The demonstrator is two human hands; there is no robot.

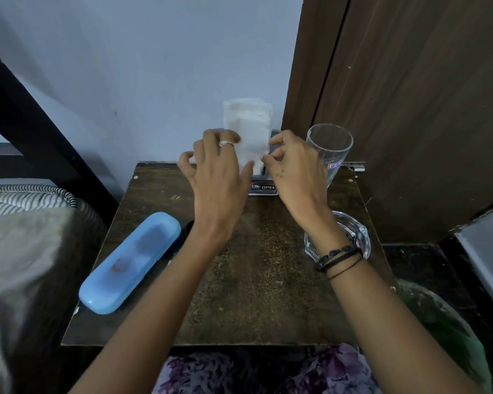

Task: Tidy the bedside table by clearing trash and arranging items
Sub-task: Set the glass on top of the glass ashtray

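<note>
Bedside table (239,294) sits against the wall, mostly bare in the middle — items pushed to the edges. Blue case (130,261) lies diagonal at the left edge. Napkin stack (248,129) stands upright in its holder (264,187) at the back. Left hand (217,177) and right hand (292,169) flank it, fingers apart and curled, probably squaring it up — contact unclear. Glass (329,150) just right and ashtray (359,234) under the right wrist crowd that side.

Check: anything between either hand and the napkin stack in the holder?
Nothing visible. The left hand and right hand flank the napkin stack, fingers at its sides. The glass stands clear, right of the right hand.
</note>
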